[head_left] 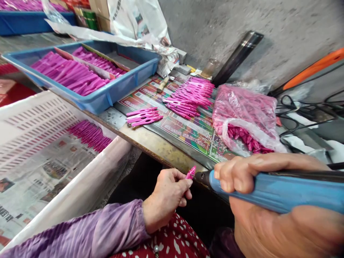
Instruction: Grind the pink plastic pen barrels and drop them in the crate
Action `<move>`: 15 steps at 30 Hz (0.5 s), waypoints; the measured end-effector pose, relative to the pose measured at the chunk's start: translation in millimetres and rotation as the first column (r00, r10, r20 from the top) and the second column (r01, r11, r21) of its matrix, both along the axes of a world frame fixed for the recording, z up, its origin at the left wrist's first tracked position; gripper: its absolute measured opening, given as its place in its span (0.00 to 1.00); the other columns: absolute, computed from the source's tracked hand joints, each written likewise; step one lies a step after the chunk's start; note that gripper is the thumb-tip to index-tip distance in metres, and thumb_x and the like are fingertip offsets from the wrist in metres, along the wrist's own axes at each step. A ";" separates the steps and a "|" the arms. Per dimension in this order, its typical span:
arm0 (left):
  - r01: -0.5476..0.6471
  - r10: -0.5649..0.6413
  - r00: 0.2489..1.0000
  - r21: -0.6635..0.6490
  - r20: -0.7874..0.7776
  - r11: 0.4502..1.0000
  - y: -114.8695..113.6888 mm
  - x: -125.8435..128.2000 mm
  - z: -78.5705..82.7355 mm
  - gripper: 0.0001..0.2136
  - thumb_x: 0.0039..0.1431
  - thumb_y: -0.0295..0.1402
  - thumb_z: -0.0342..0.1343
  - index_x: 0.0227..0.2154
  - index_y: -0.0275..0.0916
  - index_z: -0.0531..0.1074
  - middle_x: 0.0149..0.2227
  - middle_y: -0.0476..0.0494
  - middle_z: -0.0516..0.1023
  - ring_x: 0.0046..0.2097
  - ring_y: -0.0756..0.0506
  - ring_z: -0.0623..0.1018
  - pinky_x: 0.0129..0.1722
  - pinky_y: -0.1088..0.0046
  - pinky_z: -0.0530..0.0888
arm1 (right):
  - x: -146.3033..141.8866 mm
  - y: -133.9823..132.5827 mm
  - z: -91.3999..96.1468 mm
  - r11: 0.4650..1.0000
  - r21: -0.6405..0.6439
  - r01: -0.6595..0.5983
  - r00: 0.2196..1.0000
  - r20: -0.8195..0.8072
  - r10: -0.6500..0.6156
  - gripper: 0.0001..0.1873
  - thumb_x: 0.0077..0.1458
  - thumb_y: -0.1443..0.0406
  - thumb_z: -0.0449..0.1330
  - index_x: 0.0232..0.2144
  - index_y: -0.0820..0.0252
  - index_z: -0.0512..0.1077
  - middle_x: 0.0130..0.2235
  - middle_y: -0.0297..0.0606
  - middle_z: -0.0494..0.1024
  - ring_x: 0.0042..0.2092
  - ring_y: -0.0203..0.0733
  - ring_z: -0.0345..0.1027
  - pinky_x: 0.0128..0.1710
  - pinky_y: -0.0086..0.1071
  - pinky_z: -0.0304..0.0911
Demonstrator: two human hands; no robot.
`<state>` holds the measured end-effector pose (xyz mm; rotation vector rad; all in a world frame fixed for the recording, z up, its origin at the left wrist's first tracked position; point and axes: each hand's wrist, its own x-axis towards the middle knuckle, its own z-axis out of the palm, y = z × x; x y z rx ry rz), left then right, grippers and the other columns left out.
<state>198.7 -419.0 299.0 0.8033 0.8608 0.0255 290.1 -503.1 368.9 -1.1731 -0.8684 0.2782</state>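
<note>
My left hand (172, 193) pinches a small pink piece with a pointed end (191, 172) between thumb and fingers, just past the table's front edge. My right hand (258, 193) is wrapped round a blue power tool that looks like an electric screwdriver (279, 190). Its black nose points left at the pink piece; whether the two touch I cannot tell. Beyond my hands, a short row of slim pink pieces (143, 116) lies near the table edge. Behind it is a larger pile of the same kind (189, 95). An open plastic bag of small pink parts (244, 118) rests to the right.
A blue divided tray (102, 102) full of pink pieces stands at the left. Below it, a newspaper-lined white crate (67, 215) holds more. A small hammer-like tool (162, 85), a dark tube (236, 57), an orange-handled tool (313, 68) and black cables (290, 111) lie along the wall.
</note>
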 end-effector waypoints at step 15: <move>0.006 -0.004 0.999 0.025 -0.045 1.000 0.9 -0.3 8.0 0.14 0.65 0.20 0.55 0.24 0.37 0.66 0.15 0.55 0.67 0.16 0.58 0.60 0.18 0.81 0.53 | -4.4 12.1 3.8 0.986 -0.140 0.086 0.995 0.067 -0.078 0.19 0.56 0.41 0.63 0.32 0.45 0.75 0.22 0.29 0.69 0.22 0.44 0.63 0.25 0.43 0.63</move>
